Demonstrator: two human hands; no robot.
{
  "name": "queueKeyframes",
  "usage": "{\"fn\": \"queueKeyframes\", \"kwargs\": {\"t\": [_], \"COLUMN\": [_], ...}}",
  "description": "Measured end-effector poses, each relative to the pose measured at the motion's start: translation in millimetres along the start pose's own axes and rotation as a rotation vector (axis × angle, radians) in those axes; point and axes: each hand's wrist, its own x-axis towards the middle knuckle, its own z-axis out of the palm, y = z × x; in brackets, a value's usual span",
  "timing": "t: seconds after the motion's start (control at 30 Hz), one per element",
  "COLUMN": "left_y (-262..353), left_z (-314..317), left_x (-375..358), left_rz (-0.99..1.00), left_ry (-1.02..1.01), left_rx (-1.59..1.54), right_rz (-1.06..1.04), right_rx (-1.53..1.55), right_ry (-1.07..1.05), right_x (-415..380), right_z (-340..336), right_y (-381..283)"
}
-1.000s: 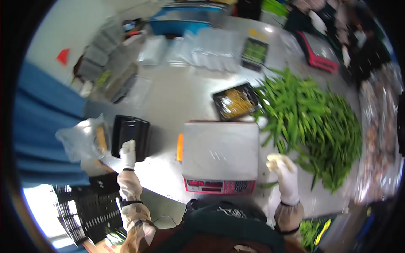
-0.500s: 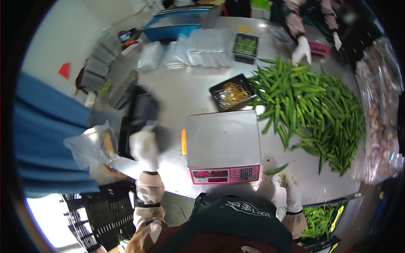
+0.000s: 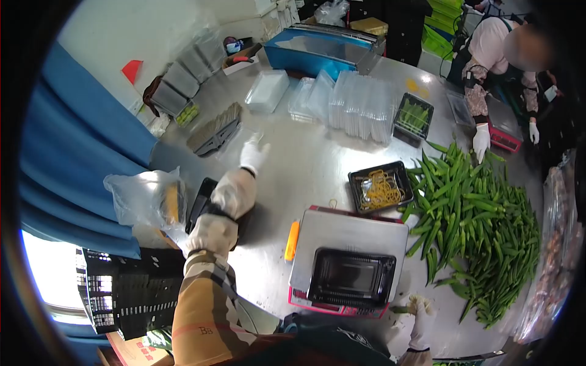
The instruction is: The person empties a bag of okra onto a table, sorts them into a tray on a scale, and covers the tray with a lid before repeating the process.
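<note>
My left hand (image 3: 253, 155), in a white glove, is stretched out over the left part of the steel table with its fingers apart. Just beyond it lie a piece of clear plastic (image 3: 233, 145) and a grey brush (image 3: 215, 131). Black trays (image 3: 203, 198) sit under my left forearm, partly covered by it. On the scale (image 3: 348, 230) rests a black plastic tray (image 3: 353, 277) with nothing in it. My right hand (image 3: 421, 312), gloved too, is at the scale's front right corner, fingers curled around one end of an okra pod (image 3: 400, 310).
A big okra heap (image 3: 476, 226) covers the right side. Behind the scale is a black tray of rubber bands (image 3: 381, 188). Clear lids (image 3: 361, 107) and a filled okra tray (image 3: 414, 116) stand farther back. A co-worker's gloved hand (image 3: 481, 143) touches the heap's far edge.
A black tray now sits on the scale. My left hand has moved from the black trays farther out across the table. My right hand has closed in on the okra pod. The view has shifted.
</note>
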Motion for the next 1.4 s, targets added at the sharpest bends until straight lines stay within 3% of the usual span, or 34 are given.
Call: {"fn": "queueKeyframes", "kwargs": {"t": [0.03,0.1,0.17,0.23,0.33,0.4,0.47,0.53,0.6,0.7,0.8,0.83,0.9,0.93,0.97,1.0,1.03,1.1,1.13,1.23,1.33,1.4], "left_y": [-22,-80,-132,-102,-21,45,34,-4,-27,-117,-69,-56,22,83,89,45,-43,-120,-72,-24,-2,2], "left_z": [4,36,77,94,70,27,30,42,56,124,115,106,68,44,43,61,79,87,65,42,20,5], "left_x": [31,51,45,43,38,64,113,158,197,238,218,213,193,177,163,160,145,113,89,26,-6,-25], "left_rz": [-0.294,-0.505,-0.492,-0.560,-0.066,0.467,-0.004,-0.005,-0.068,-0.163,-0.093,-0.131,0.016,0.203,0.255,0.297,0.330,0.378,0.193,0.242,0.169,0.224], "left_ry": [-0.187,-0.199,-0.403,-0.668,-1.019,-1.083,-1.004,-0.326,-0.046,-0.109,-0.114,-0.211,-0.310,-0.309,-0.344,-0.341,-0.320,-0.309,-0.559,-0.695,-0.814,-0.728], "left_rx": [0.257,0.448,0.644,0.799,0.856,0.711,0.606,0.300,0.383,0.228,0.796,0.823,0.811,0.754,0.670,0.615,0.542,0.444,0.449,0.334,0.517,0.303], "right_rz": [-0.007,0.024,0.052,0.014,0.041,0.047,0.054,0.058,0.095,0.093,0.212,0.208,0.198,0.196,0.160,0.230,0.122,0.163,0.218,0.125,0.109,0.070], "right_rx": [0.023,-0.034,-0.043,-0.089,-0.093,-0.148,-0.176,-0.169,-0.201,-0.130,-0.212,-0.144,-0.102,-0.244,-0.269,-0.108,-0.318,-0.131,-0.015,-0.123,-0.134,-0.302], "right_ry": [0.008,0.027,0.008,0.022,0.033,0.038,0.058,0.084,0.089,0.106,0.083,0.205,0.248,0.211,0.186,0.228,0.166,0.128,0.110,0.036,-0.018,0.049], "right_x": [3,11,9,16,27,34,38,41,33,29,32,40,36,35,33,-6,22,12,8,-10,-23,-22], "right_z": [1,-6,9,16,14,15,15,17,22,22,11,3,26,23,30,28,49,39,40,19,-20,-54], "right_y": [5,31,7,7,18,9,3,-7,-26,-23,-11,19,-2,-3,-15,-26,-61,-41,-42,-11,22,44]}}
